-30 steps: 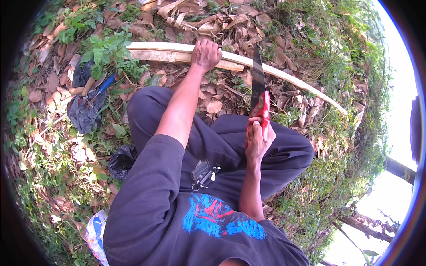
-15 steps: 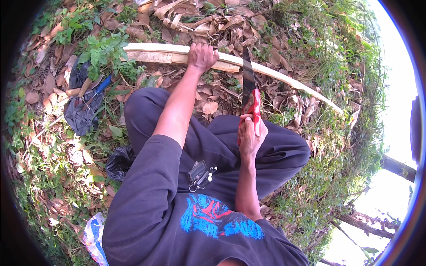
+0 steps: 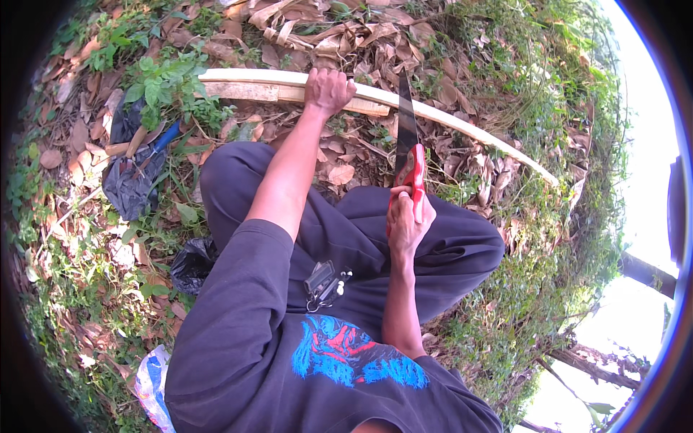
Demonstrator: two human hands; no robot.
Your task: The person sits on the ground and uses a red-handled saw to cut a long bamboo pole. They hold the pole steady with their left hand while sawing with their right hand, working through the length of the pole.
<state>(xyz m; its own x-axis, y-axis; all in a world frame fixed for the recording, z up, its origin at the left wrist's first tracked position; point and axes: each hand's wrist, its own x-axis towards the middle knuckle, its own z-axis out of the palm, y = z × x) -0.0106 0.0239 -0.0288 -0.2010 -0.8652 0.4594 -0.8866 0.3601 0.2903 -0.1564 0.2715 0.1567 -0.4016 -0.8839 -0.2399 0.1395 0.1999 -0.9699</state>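
Note:
A long pale wooden strip point(image 3: 462, 126) stretches from left to right in front of my crossed legs. My left hand point(image 3: 329, 92) is closed over its left half, gripping it above a shorter wooden board point(image 3: 245, 92) that lies along its near side. In my right hand point(image 3: 410, 219) is a hand saw point(image 3: 406, 130) with a red handle and a dark, tapering blade. The fingers are wrapped round the handle. The blade points away from me and crosses the strip to the right of my left hand. Whether its teeth have cut into the wood cannot be made out.
At the left, tools with wooden handles point(image 3: 136, 142) and a blue handle point(image 3: 167, 136) lie on a black plastic bag point(image 3: 130, 189). Another black bag point(image 3: 193, 265) is beside my left leg. Dry leaves point(image 3: 332, 43) and green plants point(image 3: 159, 83) cover the ground.
The saw blade's tip has shifted slightly to the right and away from me. My left hand keeps its place on the strip.

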